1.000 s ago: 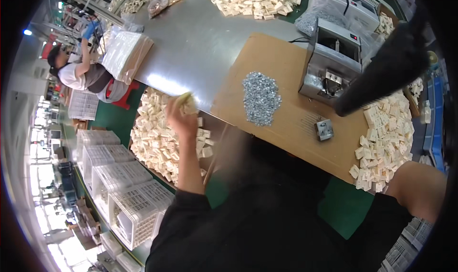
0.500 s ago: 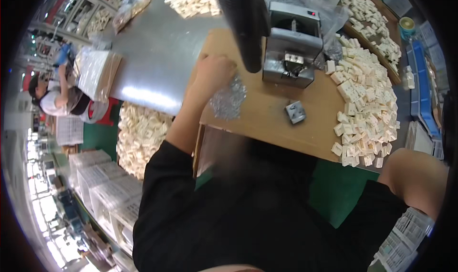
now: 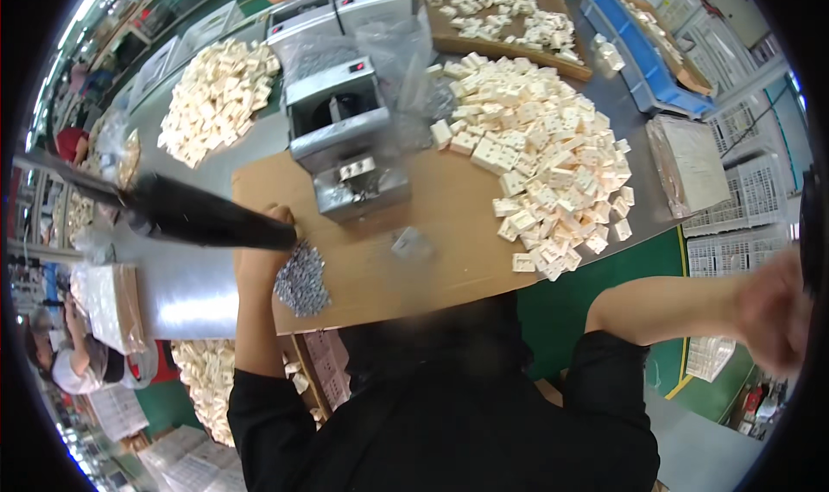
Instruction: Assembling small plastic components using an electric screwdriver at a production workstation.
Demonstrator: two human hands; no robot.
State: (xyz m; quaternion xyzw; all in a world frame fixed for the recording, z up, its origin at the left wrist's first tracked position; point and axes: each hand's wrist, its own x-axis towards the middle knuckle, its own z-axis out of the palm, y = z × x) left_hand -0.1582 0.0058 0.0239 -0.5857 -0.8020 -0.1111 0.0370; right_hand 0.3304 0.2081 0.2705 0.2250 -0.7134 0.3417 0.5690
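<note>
My left hand [image 3: 278, 218] rests on the brown cardboard sheet [image 3: 458, 276], at the far end of a small heap of grey metal screws [image 3: 300, 280]. A thick black tube [image 3: 207, 220] passes in front of it and hides most of its fingers. Out to the right, off the table, my right hand [image 3: 773, 315] is raised near the picture's edge; motion smears its fingers. On the cardboard, a small metal block [image 3: 410, 243] lies in front of a grey box-shaped machine [image 3: 341, 116] with a dark opening and a red display.
A large pile of cream plastic switch-like pieces [image 3: 553, 164] covers the table's right side; another such heap [image 3: 220, 99] stands far left. Behind are a wooden tray [image 3: 449, 41] of similar pieces and a blue crate [image 3: 635, 73]. A wrapped stack [image 3: 691, 164] sits at the right edge.
The view has swung to the right, so the table appears shifted and turned. My right hand has come into view at the right; my left hand stays by the screws.
</note>
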